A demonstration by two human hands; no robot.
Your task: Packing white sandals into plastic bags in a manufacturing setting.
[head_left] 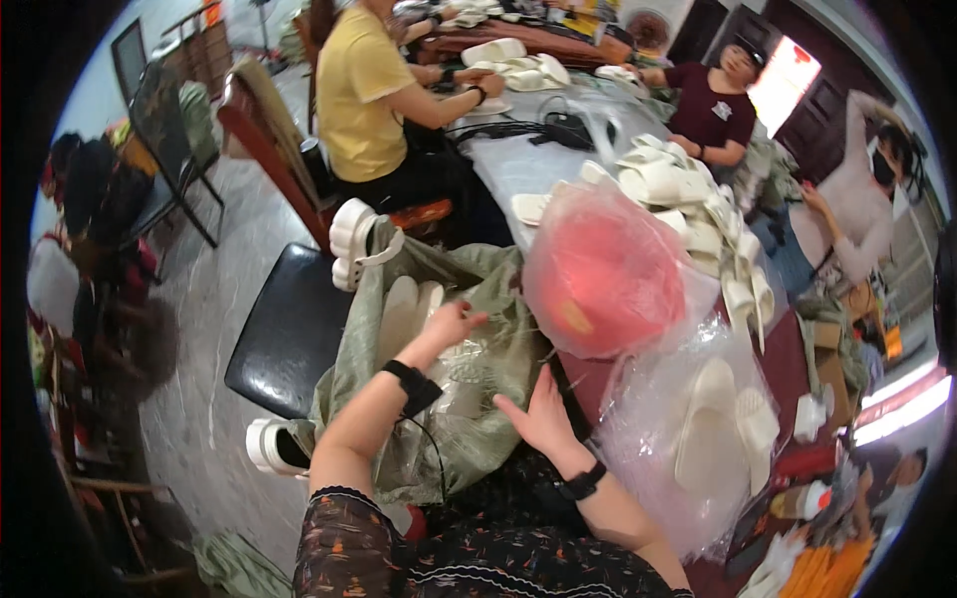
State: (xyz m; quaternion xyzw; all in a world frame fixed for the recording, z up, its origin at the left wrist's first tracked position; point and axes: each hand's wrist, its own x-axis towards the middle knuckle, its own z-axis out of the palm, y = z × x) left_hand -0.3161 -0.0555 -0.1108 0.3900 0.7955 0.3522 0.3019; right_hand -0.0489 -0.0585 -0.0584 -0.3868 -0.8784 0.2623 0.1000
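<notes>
A long work table (pixel 518 169) runs away from the person, heaped with pale cream sandals (pixel 688 214), and co-workers sit along it: one in a yellow top (pixel 361 95) on the left, one in a dark red top (pixel 713 110) on the far side. Close in, a big olive-green woven sack (pixel 469 359) slumps between a black stool (pixel 284 334) and the table edge, its mouth open towards the person and cream sandals showing inside. A pink plastic bag (pixel 603 274) sits bunched on the table corner, with a clear plastic bag (pixel 698 439) of sandals just beside it. The left hand (pixel 451 324) reaches into the sack's mouth, fingers curled down onto a sandal inside; whether it has closed on one cannot be told. The right hand (pixel 538 414) lies flat and open on the sack's near side, holding nothing, only pressing the cloth. To do this well, I judge the right hand should keep the mouth spread and steady while the left takes one sandal squarely, without snagging the loose weave.
</notes>
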